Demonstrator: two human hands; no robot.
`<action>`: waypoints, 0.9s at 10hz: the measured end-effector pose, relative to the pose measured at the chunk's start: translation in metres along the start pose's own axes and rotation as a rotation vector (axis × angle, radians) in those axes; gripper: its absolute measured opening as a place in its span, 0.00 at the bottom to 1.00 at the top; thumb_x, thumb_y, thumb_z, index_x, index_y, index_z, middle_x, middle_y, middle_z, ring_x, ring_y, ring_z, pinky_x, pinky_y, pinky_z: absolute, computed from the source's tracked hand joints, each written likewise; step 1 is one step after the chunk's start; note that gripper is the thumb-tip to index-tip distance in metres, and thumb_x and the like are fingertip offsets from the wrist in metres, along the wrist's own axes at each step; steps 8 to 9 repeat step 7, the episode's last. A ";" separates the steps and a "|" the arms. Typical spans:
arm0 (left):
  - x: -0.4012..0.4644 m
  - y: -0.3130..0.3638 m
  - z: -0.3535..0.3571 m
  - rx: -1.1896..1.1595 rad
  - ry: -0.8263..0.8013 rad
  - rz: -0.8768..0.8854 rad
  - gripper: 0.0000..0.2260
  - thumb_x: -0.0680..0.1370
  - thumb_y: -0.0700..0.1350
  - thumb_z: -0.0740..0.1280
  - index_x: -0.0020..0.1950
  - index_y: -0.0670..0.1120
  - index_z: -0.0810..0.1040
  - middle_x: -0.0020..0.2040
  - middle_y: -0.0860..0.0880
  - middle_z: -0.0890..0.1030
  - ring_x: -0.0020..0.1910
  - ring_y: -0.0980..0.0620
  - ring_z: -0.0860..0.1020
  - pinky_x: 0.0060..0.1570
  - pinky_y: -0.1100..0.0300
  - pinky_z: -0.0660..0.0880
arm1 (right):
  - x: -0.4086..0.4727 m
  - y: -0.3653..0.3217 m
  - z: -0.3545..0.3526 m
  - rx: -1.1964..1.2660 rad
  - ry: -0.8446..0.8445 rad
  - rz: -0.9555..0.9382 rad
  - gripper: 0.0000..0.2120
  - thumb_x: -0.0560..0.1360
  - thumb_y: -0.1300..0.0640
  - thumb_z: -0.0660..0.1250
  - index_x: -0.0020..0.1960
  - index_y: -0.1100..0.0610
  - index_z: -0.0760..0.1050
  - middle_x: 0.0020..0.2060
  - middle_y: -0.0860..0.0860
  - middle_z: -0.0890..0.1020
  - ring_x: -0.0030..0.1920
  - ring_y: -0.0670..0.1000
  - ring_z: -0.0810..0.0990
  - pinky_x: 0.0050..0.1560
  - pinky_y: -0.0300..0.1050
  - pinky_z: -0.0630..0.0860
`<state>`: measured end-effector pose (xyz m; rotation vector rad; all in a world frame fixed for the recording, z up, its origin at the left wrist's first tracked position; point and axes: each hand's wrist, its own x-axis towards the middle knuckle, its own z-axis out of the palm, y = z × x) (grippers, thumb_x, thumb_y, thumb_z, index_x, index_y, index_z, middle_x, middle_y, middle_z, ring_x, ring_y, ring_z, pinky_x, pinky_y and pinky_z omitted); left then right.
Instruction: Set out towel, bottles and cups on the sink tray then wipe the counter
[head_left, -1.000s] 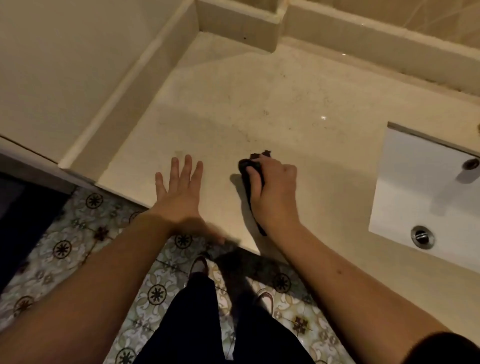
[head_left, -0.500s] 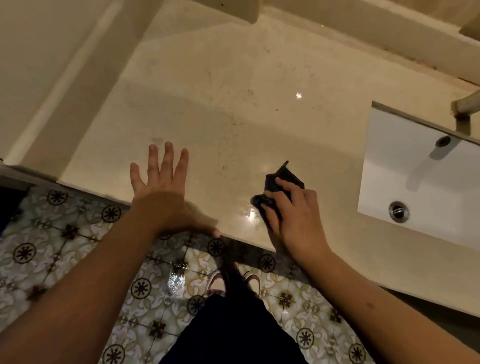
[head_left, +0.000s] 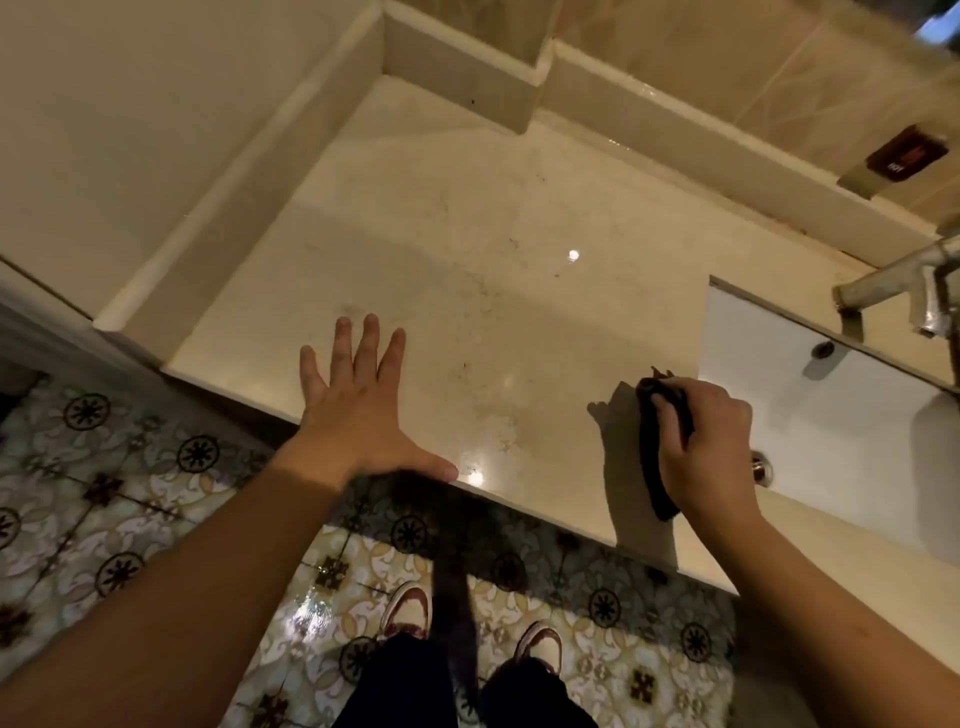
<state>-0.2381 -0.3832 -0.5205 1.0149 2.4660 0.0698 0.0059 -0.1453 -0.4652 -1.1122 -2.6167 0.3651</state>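
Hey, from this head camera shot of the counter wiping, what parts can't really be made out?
- Dark cloth: mostly covered by the right hand, head view; its full shape is hidden.
- Faucet: cut off by the right edge.
- Sink: drain partly behind the right hand, basin cut by the edge.
- Dark wall label: print too small and blurred to read.
- Towel, bottles, cups, tray: none in view.

Bathroom: sink (head_left: 831, 415); tap (head_left: 883, 280); tiled floor (head_left: 104, 467).

Dark cloth (head_left: 655, 457) bunched under the right hand (head_left: 706, 447), pressed on the glossy beige counter (head_left: 467, 322), just beside the white sink (head_left: 831, 415), near the front edge
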 end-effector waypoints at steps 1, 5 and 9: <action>-0.004 0.005 -0.006 0.004 -0.032 -0.021 0.76 0.41 0.87 0.57 0.77 0.53 0.27 0.77 0.47 0.25 0.73 0.43 0.22 0.71 0.33 0.30 | 0.011 -0.035 0.009 0.075 -0.009 -0.137 0.11 0.81 0.54 0.65 0.61 0.55 0.81 0.57 0.54 0.83 0.59 0.55 0.76 0.61 0.41 0.62; -0.058 0.087 -0.004 -0.170 0.105 0.086 0.31 0.72 0.65 0.69 0.71 0.54 0.70 0.67 0.54 0.73 0.65 0.51 0.71 0.64 0.51 0.68 | -0.022 -0.011 0.018 0.041 -0.488 -0.244 0.29 0.80 0.46 0.63 0.79 0.48 0.62 0.80 0.56 0.59 0.78 0.59 0.57 0.75 0.57 0.63; -0.092 0.160 -0.007 -0.242 0.138 0.076 0.24 0.73 0.62 0.71 0.66 0.55 0.75 0.59 0.55 0.79 0.54 0.59 0.76 0.50 0.61 0.71 | -0.035 0.055 -0.047 0.197 -0.513 -0.272 0.21 0.82 0.46 0.62 0.74 0.47 0.69 0.75 0.50 0.68 0.72 0.51 0.68 0.69 0.47 0.67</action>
